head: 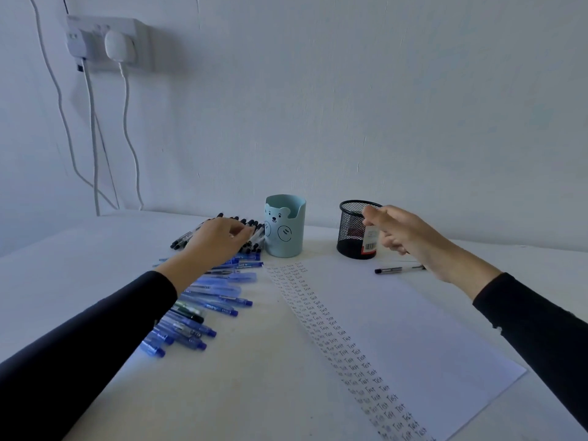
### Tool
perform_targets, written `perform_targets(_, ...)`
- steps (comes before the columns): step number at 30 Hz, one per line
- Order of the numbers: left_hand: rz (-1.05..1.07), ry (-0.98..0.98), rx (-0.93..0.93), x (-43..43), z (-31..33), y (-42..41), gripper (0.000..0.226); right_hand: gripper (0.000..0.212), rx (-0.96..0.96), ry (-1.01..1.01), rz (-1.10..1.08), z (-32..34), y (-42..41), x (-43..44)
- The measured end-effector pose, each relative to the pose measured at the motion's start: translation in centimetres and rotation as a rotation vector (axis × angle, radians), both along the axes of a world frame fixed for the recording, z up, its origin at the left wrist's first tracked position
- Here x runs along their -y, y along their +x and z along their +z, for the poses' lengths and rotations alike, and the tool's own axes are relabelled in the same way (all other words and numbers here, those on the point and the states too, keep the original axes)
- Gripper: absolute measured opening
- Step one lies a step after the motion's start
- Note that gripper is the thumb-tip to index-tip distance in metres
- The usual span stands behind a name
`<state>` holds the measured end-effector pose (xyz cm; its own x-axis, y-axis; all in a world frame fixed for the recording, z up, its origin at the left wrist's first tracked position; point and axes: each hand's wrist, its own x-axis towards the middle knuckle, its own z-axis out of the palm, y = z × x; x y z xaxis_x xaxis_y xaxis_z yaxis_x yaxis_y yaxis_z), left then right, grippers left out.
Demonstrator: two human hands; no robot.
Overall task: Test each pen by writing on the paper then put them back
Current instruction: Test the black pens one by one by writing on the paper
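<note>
The left hand [219, 237] is laying its curled fingers on the black-capped pens [184, 240] near the tabletop's [79, 265] far edge, and I cannot tell whether it is pinching one; the right hand [401, 232] is hovering loosely curled, holding nothing, just beside the black mesh cup [350, 230]; a single pen [397, 270] is lying on the paper [413, 329] below it; blue pens [222, 291] are lying fanned toward the left edge; the bear cup [284, 230] is standing between the hands.

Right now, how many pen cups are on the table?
2. The blue cup stands just right of the pens; the mesh cup stands right of it, partly behind the right hand. No others show.
</note>
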<state>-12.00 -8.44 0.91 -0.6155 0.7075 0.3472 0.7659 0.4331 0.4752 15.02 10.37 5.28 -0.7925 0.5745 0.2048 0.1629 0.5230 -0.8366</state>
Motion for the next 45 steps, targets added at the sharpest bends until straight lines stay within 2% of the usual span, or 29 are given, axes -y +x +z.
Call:
perform_targets(2,-0.085,0.002,-0.004,0.8,0.0,0.9,0.025,0.072,-0.052,-0.068,0.01,0.0,-0.3,0.0)
perform_targets(5,-0.257,-0.014,-0.044,1.5,-0.5,2.3,0.019,0.063,-0.128,-0.258,0.095,0.0,-1.1,0.8)
perform_targets(8,-0.373,-0.143,-0.118,1.5,-1.2,2.9,0.048,0.072,-0.144,-0.323,0.237,0.0,-2.1,1.2)
perform_targets(11,-0.423,-0.256,-0.111,1.5,-1.8,3.4,0.085,0.038,-0.138,-0.3,0.262,-0.3,-3.8,1.8)
perform_targets(15,-0.432,-0.361,-0.148,1.5,-2.2,3.7,0.095,0.05,-0.027,-0.424,0.245,-1.2,-6.5,2.3)
perform_targets(17,-0.432,-0.381,-0.149,1.4,-2.2,3.6,0.096,0.044,0.063,-0.37,0.198,-1.9,-7.3,2.5)
perform_targets(21,-0.436,-0.409,-0.146,1.2,-2.2,3.7,0.105,0.041,0.1,-0.362,0.247,-3.0,-8.4,1.8)
perform_targets(25,-0.436,-0.428,-0.125,1.2,-2.1,3.8,0.099,0.044,0.163,-0.065,0.16,-4.4,-8.9,2.1)
perform_targets(28,-0.43,-0.452,-0.105,1.3,-1.8,4.1,0.094,0.041,0.088,0.041,0.061,-5.8,-9.5,2.6)
perform_targets(33,-0.442,-0.452,-0.091,1.3,-1.8,4.0,0.097,0.037,-0.073,0.035,-0.006,-7.0,-9.9,2.7)
perform_targets(37,-0.432,-0.457,-0.075,1.3,-1.7,4.0,0.088,0.04,-0.091,0.022,0.01,-7.1,-9.9,2.5)
perform_targets(45,-0.431,-0.461,-0.072,1.3,-1.6,4.0,0.085,0.042,-0.089,-0.065,0.013,-7.1,-10.3,2.6)
